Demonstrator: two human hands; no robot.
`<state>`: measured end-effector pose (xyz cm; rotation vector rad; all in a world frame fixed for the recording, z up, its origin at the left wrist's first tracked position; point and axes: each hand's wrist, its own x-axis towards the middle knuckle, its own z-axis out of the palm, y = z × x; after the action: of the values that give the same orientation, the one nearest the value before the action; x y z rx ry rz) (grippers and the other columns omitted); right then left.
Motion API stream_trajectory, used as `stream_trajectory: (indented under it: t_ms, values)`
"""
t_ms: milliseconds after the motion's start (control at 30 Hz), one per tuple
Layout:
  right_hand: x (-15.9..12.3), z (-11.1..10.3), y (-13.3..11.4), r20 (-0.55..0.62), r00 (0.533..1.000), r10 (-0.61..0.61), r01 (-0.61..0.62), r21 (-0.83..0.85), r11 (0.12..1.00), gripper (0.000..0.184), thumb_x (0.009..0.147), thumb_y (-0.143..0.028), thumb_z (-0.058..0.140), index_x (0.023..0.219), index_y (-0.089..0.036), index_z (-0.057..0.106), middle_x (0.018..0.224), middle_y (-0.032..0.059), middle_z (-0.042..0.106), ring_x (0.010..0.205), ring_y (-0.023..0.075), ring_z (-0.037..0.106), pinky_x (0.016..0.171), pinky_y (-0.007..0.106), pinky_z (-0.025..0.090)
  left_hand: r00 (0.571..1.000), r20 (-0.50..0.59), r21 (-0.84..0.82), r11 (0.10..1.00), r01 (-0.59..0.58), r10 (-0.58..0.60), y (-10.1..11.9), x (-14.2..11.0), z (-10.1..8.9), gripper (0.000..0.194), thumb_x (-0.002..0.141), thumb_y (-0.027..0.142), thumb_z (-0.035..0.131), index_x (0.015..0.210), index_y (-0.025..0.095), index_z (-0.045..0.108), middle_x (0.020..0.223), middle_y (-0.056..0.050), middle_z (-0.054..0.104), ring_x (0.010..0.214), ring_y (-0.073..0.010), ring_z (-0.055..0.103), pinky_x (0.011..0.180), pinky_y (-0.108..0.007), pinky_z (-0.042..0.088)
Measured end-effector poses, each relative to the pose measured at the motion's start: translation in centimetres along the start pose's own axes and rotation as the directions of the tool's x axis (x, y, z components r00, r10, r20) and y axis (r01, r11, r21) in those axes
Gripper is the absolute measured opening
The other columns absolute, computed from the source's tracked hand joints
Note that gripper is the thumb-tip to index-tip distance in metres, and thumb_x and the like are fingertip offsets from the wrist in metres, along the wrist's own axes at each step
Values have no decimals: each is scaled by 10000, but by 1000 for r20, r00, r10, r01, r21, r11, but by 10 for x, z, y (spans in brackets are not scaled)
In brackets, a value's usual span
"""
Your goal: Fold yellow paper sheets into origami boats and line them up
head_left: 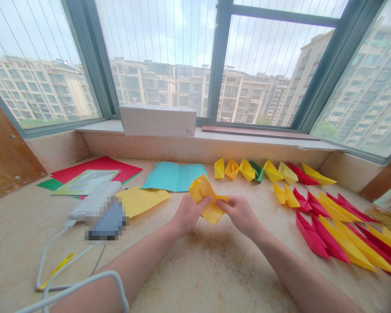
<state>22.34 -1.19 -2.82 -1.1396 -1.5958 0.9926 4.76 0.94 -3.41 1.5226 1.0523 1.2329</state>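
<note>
A partly folded sheet of yellow-orange paper (pixel 211 213) is held up between both hands over the counter. My left hand (pixel 191 212) grips its left side, thumb pressed on the front face. On the right, my right hand (pixel 239 213) pinches a small flap between thumb and fingers. The palm-side fingers of the left hand are hidden behind the paper. Beyond the hands lies a creased light-blue sheet (pixel 172 176). Left of it is a flat yellow sheet (pixel 143 201).
Folded paper boats stand at right, among them a green one (pixel 256 171) and a red one (pixel 313 234). Red paper (pixel 101 164), a white power bank (pixel 96 200), a blurred-out object (pixel 107 219) and a white cable (pixel 117 280) are at left. A white box (pixel 158 121) sits on the sill.
</note>
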Motion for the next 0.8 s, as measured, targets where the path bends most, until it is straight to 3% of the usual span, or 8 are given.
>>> stream_trajectory:
  t_ms: [167,333,567,700,800]
  values:
    - [-1,-2,-2,-47,999,-10,3,-135,991,343,856,-443,593,712,-154,707,679,15,697,625,176,624,544,251,451,1000,15,-24,1000,10,-10,-3,-1,2,256,762,417,710,863,182,698,833,-52,713,756,-201,653,668,-280,524]
    - [-3,-1,-1,-108,991,-80,47,-277,960,325,888,-411,552,726,-171,698,700,11,703,664,180,628,575,249,432,999,42,-11,1000,-12,13,-8,1,1,249,759,391,720,899,185,707,900,-61,727,811,-208,665,721,-282,528]
    - [-3,-4,3,-85,991,-105,47,-514,857,362,929,-409,496,679,-180,622,646,12,658,592,160,562,544,261,361,995,93,63,998,-23,17,-13,-3,1,255,757,387,723,920,191,722,893,-41,729,804,-208,662,723,-283,514]
    - [-3,-3,5,-67,991,-114,61,-534,843,385,941,-438,474,673,-187,589,635,17,650,584,162,564,535,264,368,998,66,51,999,1,-4,-8,-4,3,229,758,379,719,871,180,714,844,-42,722,767,-201,659,699,-281,511]
    - [-3,-1,5,-68,992,-107,71,-407,911,359,937,-446,488,738,-185,633,696,25,685,635,173,610,562,267,429,998,60,-30,1000,5,-3,-4,-3,4,230,753,354,722,899,177,702,887,-50,727,813,-207,668,740,-290,522]
